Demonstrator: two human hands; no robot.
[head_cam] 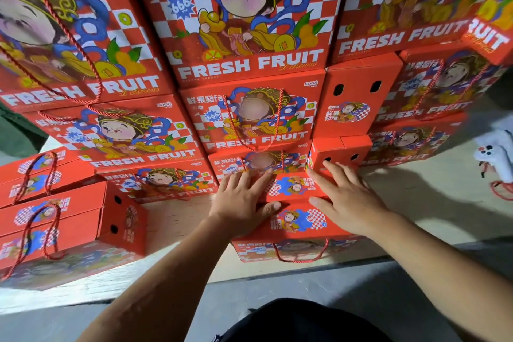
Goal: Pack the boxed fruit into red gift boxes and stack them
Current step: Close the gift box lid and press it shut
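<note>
Both hands flat on top of one red gift box (291,219), fingers straight and spread wide, nothing gripped.

Left hand (244,203): palm down on the box's left half, fingertips reaching its far edge, thumb lying across the top panel toward the centre seam.

Right hand (347,200): palm down on the right half, thumb pointing in toward the left hand, fingers fanned out. Its fingertips reach past the box's far right corner to the foot of a small end-on box (340,154) with two dark vent holes; cannot tell if they touch it.

Box under the hands: lid closed, two cartoon-figure prints on top, one just beyond the left thumb, one between the two wrists. Red rope handle (301,254) hangs in a loop on the near side face, below both wrists. Box sits on a pale platform (177,219), close to its near edge.

Just beyond the fingertips: wall of stacked boxes (249,64), same red print, "FRESH FRUIT" lettering facing the camera, several layers high, spreading to both sides of the hands. The box under the hands sits tight against the bottom row.

Left of the left forearm: a low stack (69,219) of the same boxes, tops up, rope handles draped over them, well apart from the hand.

Right of the right hand, well apart: a white object (494,155) with dark dots on the pale floor; too blurred to identify.

Below the forearms: grey floor (249,294) and dark clothing (299,322) at the bottom edge.
</note>
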